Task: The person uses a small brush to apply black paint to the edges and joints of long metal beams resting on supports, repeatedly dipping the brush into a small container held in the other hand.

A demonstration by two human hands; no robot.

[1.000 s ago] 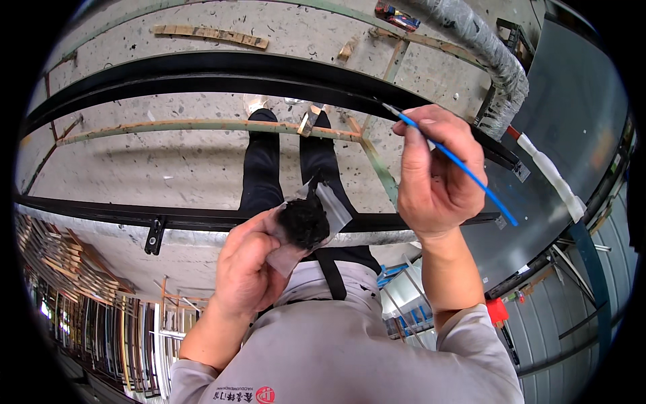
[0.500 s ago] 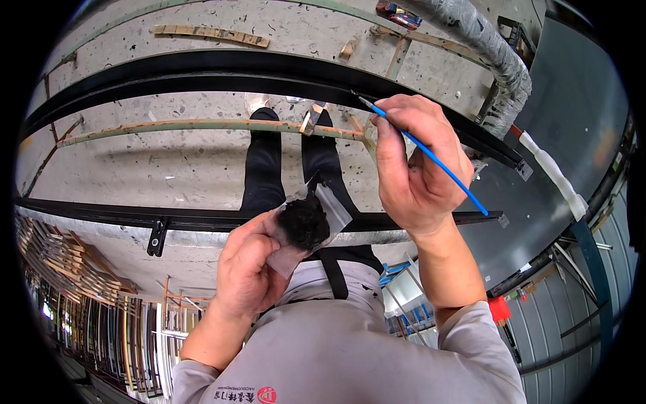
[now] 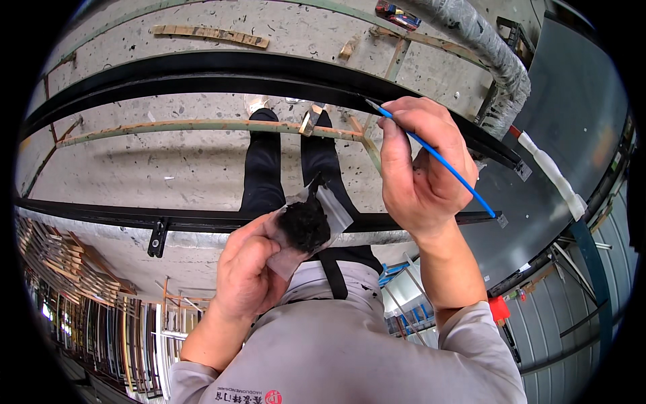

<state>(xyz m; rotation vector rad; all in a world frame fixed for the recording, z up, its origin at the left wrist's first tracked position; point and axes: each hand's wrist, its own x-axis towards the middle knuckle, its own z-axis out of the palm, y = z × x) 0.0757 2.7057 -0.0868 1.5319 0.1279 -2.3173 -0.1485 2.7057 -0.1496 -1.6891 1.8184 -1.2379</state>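
Note:
In my right hand (image 3: 431,158) is a thin paintbrush (image 3: 449,168) with a blue handle, pinched between thumb and fingers. Its dark tip is at the long black metal bar (image 3: 269,82) that runs across in front of me; whether it touches I cannot tell. My left hand (image 3: 250,269) is closed on a piece of translucent plastic film (image 3: 335,210) in front of my waist. A clump of wet-looking black paint (image 3: 303,224) lies on that film, drawn out to a point at its far end.
A second black bar (image 3: 101,214) with a small bracket (image 3: 157,238) crosses nearer my body. Green rails (image 3: 202,125) stand below the bars. A film-wrapped roll (image 3: 498,60) and a large grey panel (image 3: 572,101) lie right. Stacked profiles (image 3: 101,337) fill the lower left.
My right hand and the brush have shifted slightly to the right along the far bar. The left hand with the film and paint stays almost still.

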